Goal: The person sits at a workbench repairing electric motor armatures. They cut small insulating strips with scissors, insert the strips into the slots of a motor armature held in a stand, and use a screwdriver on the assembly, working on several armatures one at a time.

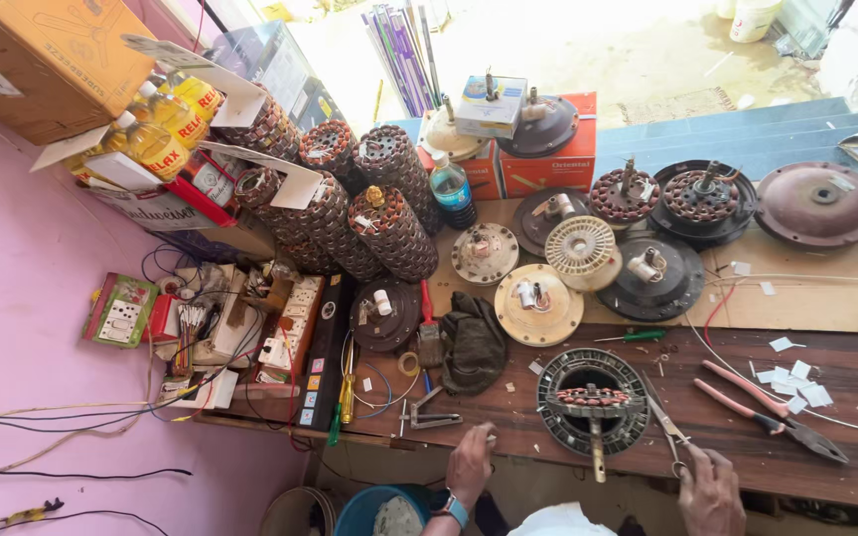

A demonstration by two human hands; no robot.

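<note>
Scissors (669, 429) lie at the counter's (846, 476) near edge, and the right hand (712, 491) is closed around their handles, blades pointing up towards the round fan stator (593, 399) just beside them. That stator lies flat in front of the person, its shaft sticking out towards the edge. The left hand (471, 465) rests on the counter edge, fingers curled down on the wood; whether it pinches anything I cannot tell. A watch with a blue strap (452, 508) shows at that wrist.

Risk, as I judge it: the blade tips sit very close to the stator's windings, so a careless swing could nick the copper. Pink-handled pliers (772, 412) lie to the right among white paper scraps (796, 382), and a thin white wire (796, 278) trails across there; a sweeping forearm could drag any of them off. Stator and hands are all near the edge, so a nudge could tip the piece into the blue bucket (374, 511) below. A green-handled screwdriver (633, 336) lies just beyond the stator.
</note>
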